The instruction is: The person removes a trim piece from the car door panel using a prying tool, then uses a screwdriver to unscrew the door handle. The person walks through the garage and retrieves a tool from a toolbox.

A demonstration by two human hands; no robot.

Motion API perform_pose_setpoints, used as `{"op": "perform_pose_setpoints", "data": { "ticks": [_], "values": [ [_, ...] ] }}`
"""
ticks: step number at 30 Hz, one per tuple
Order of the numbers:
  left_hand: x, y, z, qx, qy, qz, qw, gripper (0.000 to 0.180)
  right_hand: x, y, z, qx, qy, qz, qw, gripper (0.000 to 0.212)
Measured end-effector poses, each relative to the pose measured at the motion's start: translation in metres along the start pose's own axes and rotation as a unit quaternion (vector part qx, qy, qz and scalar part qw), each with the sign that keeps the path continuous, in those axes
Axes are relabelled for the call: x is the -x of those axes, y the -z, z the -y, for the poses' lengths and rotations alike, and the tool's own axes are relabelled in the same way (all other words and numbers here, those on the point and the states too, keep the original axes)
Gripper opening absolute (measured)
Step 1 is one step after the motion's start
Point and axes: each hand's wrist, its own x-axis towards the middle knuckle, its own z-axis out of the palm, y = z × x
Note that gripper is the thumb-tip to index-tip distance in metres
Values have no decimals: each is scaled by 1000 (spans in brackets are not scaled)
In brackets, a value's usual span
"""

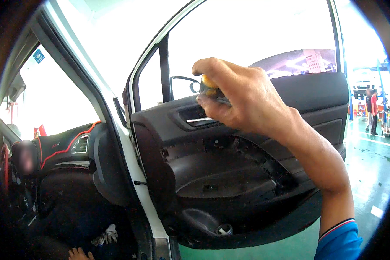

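My right hand (247,93) reaches in from the right, its fingers and thumb curled around a rounded yellow-and-black tool handle (210,86). The rest of that tool is hidden, so its kind does not show. Behind the hand stands the open car door with its black inner panel (160,130). Just below the fingers is the silver inside door handle (200,121). The armrest part of the panel shows an uncovered strip with a screw hole. At the bottom left edge my left hand (79,254) shows only its spread fingers, near a greyish-white work glove (106,235).
On the left are the door pillar (147,212) and the dashboard (63,145) with red trim. A door mirror (194,86) shows through the window. Far right, two people (372,110) stand on the green workshop floor (364,169) near a raised car.
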Motion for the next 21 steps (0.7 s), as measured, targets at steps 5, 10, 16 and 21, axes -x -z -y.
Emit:
{"op": "perform_pose_setpoints", "data": {
  "ticks": [5,10,16,21],
  "values": [
    [0,-5,-1,-4,-14,-23,1000,38,-20,1,37,151,-69,120,979,31],
    [-1,-7,8,-41,-10,-17,999,39,-49,12,60,167,-99,175,965,18],
    [1,-13,7,-18,-25,-80,996,39,-50,9,61,133,38,249,959,12],
    [0,-18,8,39,-40,-95,994,41,-40,28,49,147,141,231,951,18]
  ]
}}
